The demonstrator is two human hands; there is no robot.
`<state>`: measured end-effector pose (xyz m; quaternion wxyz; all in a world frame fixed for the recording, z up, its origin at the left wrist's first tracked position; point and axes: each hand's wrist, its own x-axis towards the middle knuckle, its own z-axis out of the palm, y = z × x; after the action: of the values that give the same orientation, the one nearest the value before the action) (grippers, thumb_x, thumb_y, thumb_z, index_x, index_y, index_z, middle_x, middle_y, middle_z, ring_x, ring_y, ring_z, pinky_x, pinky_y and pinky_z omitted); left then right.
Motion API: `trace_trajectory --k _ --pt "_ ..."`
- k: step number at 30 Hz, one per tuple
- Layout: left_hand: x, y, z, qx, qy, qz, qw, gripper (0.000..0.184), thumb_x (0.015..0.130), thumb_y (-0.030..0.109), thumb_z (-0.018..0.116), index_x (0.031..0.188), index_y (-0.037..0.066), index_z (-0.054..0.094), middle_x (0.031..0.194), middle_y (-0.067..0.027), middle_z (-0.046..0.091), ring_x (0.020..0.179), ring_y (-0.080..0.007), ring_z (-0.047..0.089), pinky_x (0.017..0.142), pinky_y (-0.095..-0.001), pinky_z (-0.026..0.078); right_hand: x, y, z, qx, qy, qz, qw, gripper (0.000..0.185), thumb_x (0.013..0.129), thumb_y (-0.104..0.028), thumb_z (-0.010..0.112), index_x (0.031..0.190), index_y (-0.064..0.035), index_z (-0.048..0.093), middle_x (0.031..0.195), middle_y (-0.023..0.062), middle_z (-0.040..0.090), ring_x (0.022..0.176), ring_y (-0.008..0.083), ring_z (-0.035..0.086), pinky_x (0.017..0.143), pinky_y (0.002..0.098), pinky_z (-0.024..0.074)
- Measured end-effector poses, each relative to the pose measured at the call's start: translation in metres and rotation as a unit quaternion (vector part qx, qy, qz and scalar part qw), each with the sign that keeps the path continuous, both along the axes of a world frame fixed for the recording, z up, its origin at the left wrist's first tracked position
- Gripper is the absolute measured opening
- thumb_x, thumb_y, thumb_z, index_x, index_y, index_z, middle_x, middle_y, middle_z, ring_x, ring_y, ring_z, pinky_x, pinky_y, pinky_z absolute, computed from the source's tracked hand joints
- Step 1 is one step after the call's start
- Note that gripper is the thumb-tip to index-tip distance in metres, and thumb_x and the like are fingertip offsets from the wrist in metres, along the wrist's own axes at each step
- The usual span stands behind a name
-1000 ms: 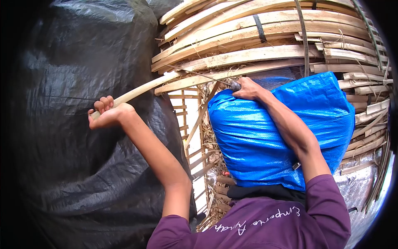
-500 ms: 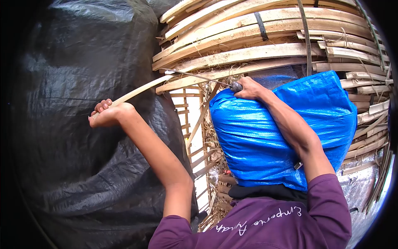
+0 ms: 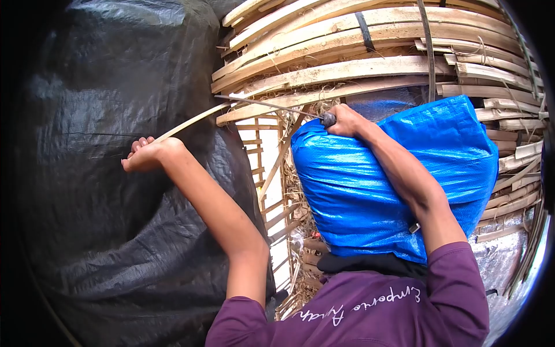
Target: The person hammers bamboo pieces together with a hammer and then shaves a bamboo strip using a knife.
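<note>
My left hand (image 3: 149, 155) is closed around the near end of a pale bamboo strip (image 3: 193, 121), out over the black plastic sheet. The strip slants up and right to the knife. In my right hand (image 3: 346, 121) is the dark handle of a knife with a long thin blade (image 3: 272, 106), which points left. The blade's far part lies by the strip's far end; whether they touch I cannot tell. Under my right forearm a blue tarp (image 3: 370, 191) covers my lap.
Split bamboo slats (image 3: 358, 69) are stacked and tied across the top and right side. Black plastic sheeting (image 3: 87, 220) hangs or lies along the left. Between it and the tarp is a bamboo lattice (image 3: 272, 217) with fibre shavings beside it.
The knife blade has shifted slightly left along the strip. My left hand has moved a little left and up with the strip, less of which shows beyond the blade.
</note>
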<state>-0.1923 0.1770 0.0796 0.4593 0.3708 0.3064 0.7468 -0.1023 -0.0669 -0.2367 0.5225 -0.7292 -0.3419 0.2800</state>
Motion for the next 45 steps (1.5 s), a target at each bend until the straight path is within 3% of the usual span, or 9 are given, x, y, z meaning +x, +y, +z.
trace_trajectory --k 5,13,18,24,27,30,36,38,45 --pt "-0.001 -0.002 -0.001 0.029 -0.013 -0.025 0.999 0.032 0.092 0.042 0.03 0.074 0.016 0.026 0.069 -0.0002 0.034 0.062 -0.0142 0.032 0.06 -0.0294 0.032 0.01 -0.006 -0.023 -0.152 0.051 -0.119 0.98 0.034 0.071 -0.03 0.067 0.081 0.0023 0.067 0.07 0.0198 0.065 0.067 0.024 0.065 0.064 0.0404 0.0491" --pt "-0.001 0.0 -0.002 0.009 -0.006 -0.005 1.0 0.033 0.092 0.042 0.03 0.073 0.016 0.025 0.067 0.0012 0.033 0.06 -0.0131 0.031 0.059 -0.0297 0.031 0.0 0.001 -0.012 -0.013 -0.023 0.029 0.999 0.03 0.069 -0.025 0.066 0.079 0.0032 0.065 0.068 0.0207 0.064 0.062 0.0245 0.062 0.063 0.0414 0.0483" --pt "-0.007 0.002 -0.003 0.021 -0.023 -0.019 0.999 0.029 0.091 0.038 0.029 0.073 0.016 0.024 0.065 0.0016 0.03 0.056 -0.0122 0.029 0.056 -0.028 0.029 0.005 -0.009 -0.01 -0.122 0.021 -0.107 0.987 0.029 0.069 -0.026 0.066 0.079 0.0013 0.068 0.07 0.0212 0.065 0.065 0.0265 0.065 0.064 0.0418 0.049" --pt "-0.004 -0.01 0.0 0.1 -0.05 -0.137 0.984 0.019 0.085 0.029 0.03 0.072 0.016 0.027 0.057 0.0026 0.025 0.048 -0.0115 0.022 0.046 -0.0271 0.022 0.004 -0.004 -0.003 0.005 -0.036 0.0 0.999 0.026 0.068 -0.021 0.066 0.078 0.003 0.063 0.064 0.018 0.061 0.057 0.0224 0.056 0.06 0.0408 0.0461" --pt "-0.007 -0.016 -0.001 0.124 -0.039 -0.16 0.979 0.02 0.083 0.029 0.029 0.068 0.016 0.029 0.052 0.0023 0.021 0.045 -0.0124 0.018 0.045 -0.0276 0.021 -0.001 0.0 -0.009 -0.005 -0.005 0.01 1.0 0.026 0.069 -0.022 0.067 0.081 0.0013 0.066 0.068 0.0158 0.064 0.062 0.0208 0.059 0.062 0.0398 0.0476" --pt "-0.011 -0.015 -0.002 0.117 -0.052 -0.173 0.977 0.022 0.084 0.031 0.031 0.069 0.016 0.03 0.053 0.0028 0.02 0.045 -0.0108 0.017 0.045 -0.0266 0.018 0.004 -0.003 -0.016 -0.079 0.097 -0.07 0.99 0.028 0.072 -0.026 0.067 0.088 -0.0027 0.07 0.075 0.0122 0.067 0.073 0.0193 0.063 0.069 0.0361 0.0499" --pt "-0.016 0.005 -0.006 0.213 -0.051 -0.345 0.913 0.025 0.081 0.035 0.037 0.068 0.015 0.035 0.052 0.0036 0.019 0.045 -0.0094 0.014 0.046 -0.0263 0.014 0.004 -0.012 0.006 -0.013 0.026 -0.032 0.999 0.029 0.068 -0.024 0.068 0.069 0.0033 0.06 0.062 0.0154 0.059 0.06 0.02 0.057 0.059 0.0395 0.0447" --pt "-0.019 0.003 -0.005 0.24 -0.042 -0.438 0.865 0.025 0.08 0.036 0.039 0.067 0.015 0.035 0.051 0.0037 0.019 0.046 -0.0095 0.013 0.046 -0.0272 0.013 0.002 -0.002 0.003 0.003 0.019 -0.011 1.0 0.029 0.067 -0.024 0.068 0.069 0.0041 0.06 0.061 0.0161 0.059 0.06 0.0195 0.057 0.059 0.0397 0.0452" --pt "-0.028 0.012 -0.005 0.237 -0.034 -0.517 0.822 0.024 0.076 0.033 0.044 0.067 0.015 0.03 0.051 0.0036 0.019 0.048 -0.0098 0.012 0.049 -0.0292 0.015 0.006 -0.006 -0.014 -0.055 0.1 -0.082 0.99 0.027 0.07 -0.024 0.07 0.072 0.002 0.064 0.065 0.0119 0.063 0.062 0.0176 0.058 0.06 0.0379 0.0465"
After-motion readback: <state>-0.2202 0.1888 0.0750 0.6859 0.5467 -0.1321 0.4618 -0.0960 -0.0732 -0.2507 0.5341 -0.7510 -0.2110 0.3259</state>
